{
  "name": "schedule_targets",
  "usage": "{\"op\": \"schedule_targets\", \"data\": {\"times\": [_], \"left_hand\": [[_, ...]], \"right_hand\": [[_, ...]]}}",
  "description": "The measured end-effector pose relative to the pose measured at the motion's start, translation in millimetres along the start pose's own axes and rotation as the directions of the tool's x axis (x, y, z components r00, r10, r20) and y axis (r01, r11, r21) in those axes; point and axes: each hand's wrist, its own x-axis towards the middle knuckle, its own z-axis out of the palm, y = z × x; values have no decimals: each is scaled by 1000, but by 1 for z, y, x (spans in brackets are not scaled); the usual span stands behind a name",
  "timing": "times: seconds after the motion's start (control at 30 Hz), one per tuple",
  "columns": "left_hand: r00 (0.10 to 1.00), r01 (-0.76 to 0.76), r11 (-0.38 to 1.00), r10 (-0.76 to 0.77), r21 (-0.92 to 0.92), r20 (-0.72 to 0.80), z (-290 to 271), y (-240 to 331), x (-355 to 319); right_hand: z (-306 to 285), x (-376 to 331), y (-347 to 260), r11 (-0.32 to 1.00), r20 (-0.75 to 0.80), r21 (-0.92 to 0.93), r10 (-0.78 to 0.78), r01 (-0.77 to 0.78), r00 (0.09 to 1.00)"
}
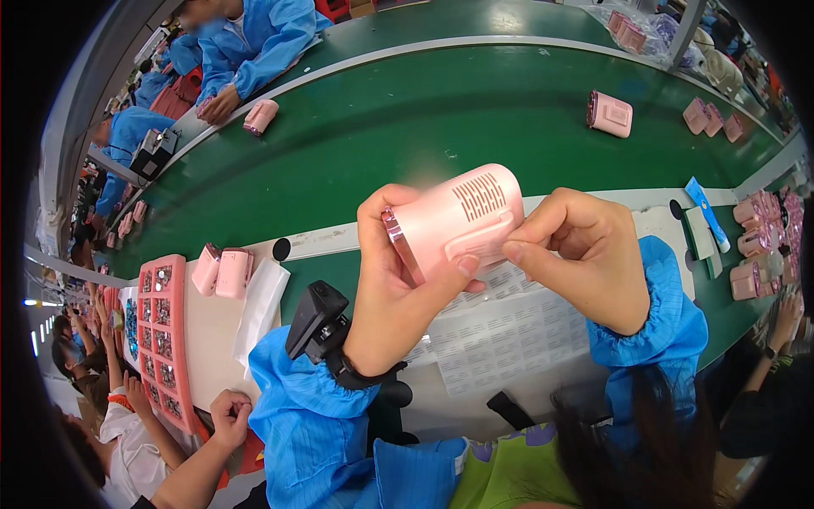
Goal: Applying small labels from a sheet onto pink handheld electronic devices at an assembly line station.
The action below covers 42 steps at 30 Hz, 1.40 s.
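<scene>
- Head view: the left hand [386, 288] holds a pink vented device [445, 225], fingers and thumb wrapped round its lower body.
- The right hand [593, 254] is narrow, thumb and forefinger close together against the device's right end; I cannot tell whether they pinch anything.
- The device is tilted, raised above the table [365, 110] by its near edge, over printed sheets [509, 335].
- Near the table's near left corner lie a compartmented pink tray [176, 314] and two pink units [231, 273].
- Toward the right edge lies a blue tube [708, 214], beside clustered pink pieces [746, 280].
- By the far left corner, a co-worker's hand [222, 103] is near another pink unit [260, 117].
</scene>
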Motion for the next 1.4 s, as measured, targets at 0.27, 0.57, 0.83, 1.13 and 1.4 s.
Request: {"op": "schedule_targets", "data": {"times": [0.27,0.57,0.83,1.13,1.4], "left_hand": [[998,-63,997,63,33,-6,-1,-5,1],[986,-164,978,167,127,-15,0,-9,0],[971,-234,850,233,472,61,-24,-17,12],[893,-405,245,-100,881,438,-26,-56,-11],[904,-106,530,-302,842,304,-37,-19,-2]], "right_hand": [[1,1,8,994,-32,-87,-75,71,997],[-4,2,3,928,-20,-364,-100,86,995],[-22,47,44,970,317,-193,-83,150,945],[-146,150,167,880,-320,-449,6,-157,947],[-109,79,51,780,437,-561,-4,276,899]]}}
